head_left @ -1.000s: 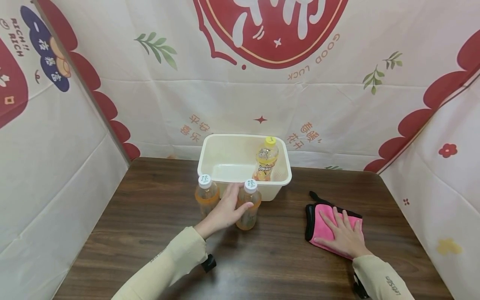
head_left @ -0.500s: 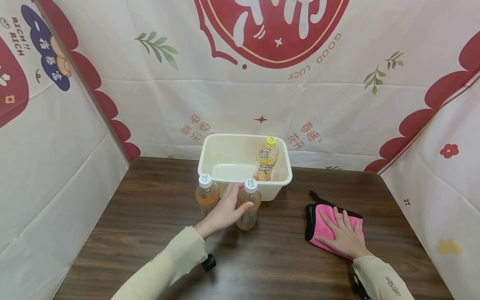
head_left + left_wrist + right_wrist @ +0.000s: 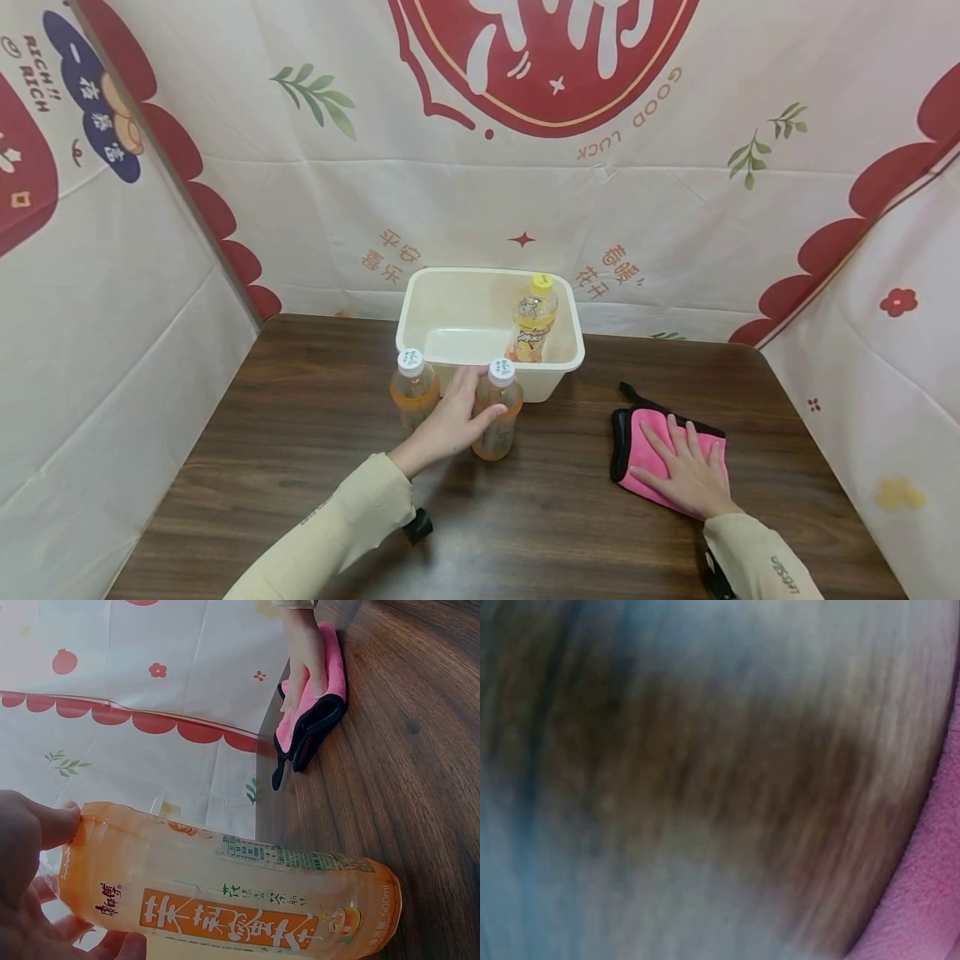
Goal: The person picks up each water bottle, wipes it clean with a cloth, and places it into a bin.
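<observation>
My left hand [image 3: 446,423] grips the upper part of a clear plastic drink bottle [image 3: 495,439] with a white cap and orange label. In the left wrist view, thumb and fingers wrap round this bottle [image 3: 225,889]. It stands upright on the table, in front of the white basin [image 3: 480,367]. A matching bottle [image 3: 413,398] stands to the left of the hand, its lower part partly hidden by it. My right hand [image 3: 686,475] rests with spread fingers on a folded pink cloth [image 3: 647,450] with black edging; the right wrist view is mostly blurred table and pink cloth [image 3: 922,900].
A yellow-capped bottle [image 3: 533,321] leans inside the basin at its right end. Brown wood-grain table [image 3: 300,417] extends around the things. Printed white fabric walls [image 3: 322,217] enclose the table at the back and both sides.
My right wrist has shifted very slightly to the left on the cloth. The left hand and the bottles stay in place.
</observation>
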Available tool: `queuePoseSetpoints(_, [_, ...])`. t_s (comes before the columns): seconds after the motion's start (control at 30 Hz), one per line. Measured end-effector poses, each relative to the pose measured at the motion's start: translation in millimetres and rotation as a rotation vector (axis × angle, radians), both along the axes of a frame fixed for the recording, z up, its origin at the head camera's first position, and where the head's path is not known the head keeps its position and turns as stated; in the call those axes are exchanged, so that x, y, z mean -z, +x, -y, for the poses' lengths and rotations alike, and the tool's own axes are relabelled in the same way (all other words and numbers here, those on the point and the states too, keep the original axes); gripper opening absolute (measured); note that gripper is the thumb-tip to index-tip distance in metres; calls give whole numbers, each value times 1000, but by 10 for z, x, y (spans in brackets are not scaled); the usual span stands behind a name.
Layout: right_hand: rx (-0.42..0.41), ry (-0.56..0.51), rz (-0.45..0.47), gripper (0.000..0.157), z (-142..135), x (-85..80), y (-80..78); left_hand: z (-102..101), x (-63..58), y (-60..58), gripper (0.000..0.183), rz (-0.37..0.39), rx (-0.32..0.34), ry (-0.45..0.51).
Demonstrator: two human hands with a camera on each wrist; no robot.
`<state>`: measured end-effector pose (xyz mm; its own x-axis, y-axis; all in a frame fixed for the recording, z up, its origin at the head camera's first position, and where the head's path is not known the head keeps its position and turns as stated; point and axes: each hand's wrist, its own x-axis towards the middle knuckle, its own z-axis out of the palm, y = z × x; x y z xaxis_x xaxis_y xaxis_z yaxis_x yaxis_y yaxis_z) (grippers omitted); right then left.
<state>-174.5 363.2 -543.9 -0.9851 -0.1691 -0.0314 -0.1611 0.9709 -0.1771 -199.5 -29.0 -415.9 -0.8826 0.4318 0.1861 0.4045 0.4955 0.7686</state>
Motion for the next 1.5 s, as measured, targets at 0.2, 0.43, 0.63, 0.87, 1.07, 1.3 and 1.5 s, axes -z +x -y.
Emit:
queuePoseSetpoints(0.2, [11,-3,-9,84,8,18,8,-2,2,4,52,5,-1,-3])
queuePoseSetpoints(0.43, [14,1,-10,85,7,33,-5,3,-10,6,52,18,-2,-5])
queuePoseSetpoints(0.63, [14,-11,-30,84,1,38,-4,6,-15,6,52,14,-1,-4])
queuePoseSetpoints(0.87, [13,-15,-50,85,6,48,-4,7,-21,3,52,11,2,2])
queuePoseSetpoints(1.07, [24,-26,-75,86,-3,68,10,7,-16,2,52,13,4,4])
queuePoseSetpoints(1.3, [40,-27,-45,86,1,35,12,3,-19,-2,51,8,7,7])
queuePoseSetpoints(1.5, [18,-88,1,91,-17,1,5,16,-19,-5,52,-2,1,7])
